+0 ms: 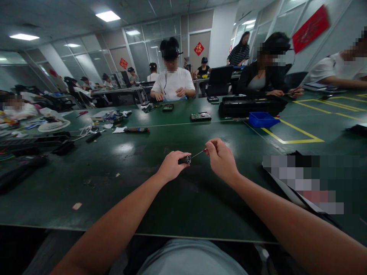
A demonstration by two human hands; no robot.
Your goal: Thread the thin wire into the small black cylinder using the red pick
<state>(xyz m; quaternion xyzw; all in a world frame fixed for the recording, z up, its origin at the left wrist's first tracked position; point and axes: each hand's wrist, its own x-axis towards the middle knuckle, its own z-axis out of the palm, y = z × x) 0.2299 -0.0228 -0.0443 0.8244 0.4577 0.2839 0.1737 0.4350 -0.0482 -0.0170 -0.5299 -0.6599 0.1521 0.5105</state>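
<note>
Over the green table, my left hand (171, 165) is closed around a short black cylinder (184, 160) whose round end, with a pale ring, faces right. Its other end is hidden by my fingers. My right hand (221, 157) pinches the red handle of a thin screwdriver (197, 154). The metal shaft slants down to the left, its tip at the cylinder's round end. Whether the tip touches or sits inside it, I cannot tell.
A dark pen-like tool (137, 130) lies beyond my left hand. Farther back are a circuit-board device (200, 116), a long black housing (252, 107) and a blue bin (262, 120). Papers (304, 191) lie at right, clutter at left. Several people sit around the table (114, 198).
</note>
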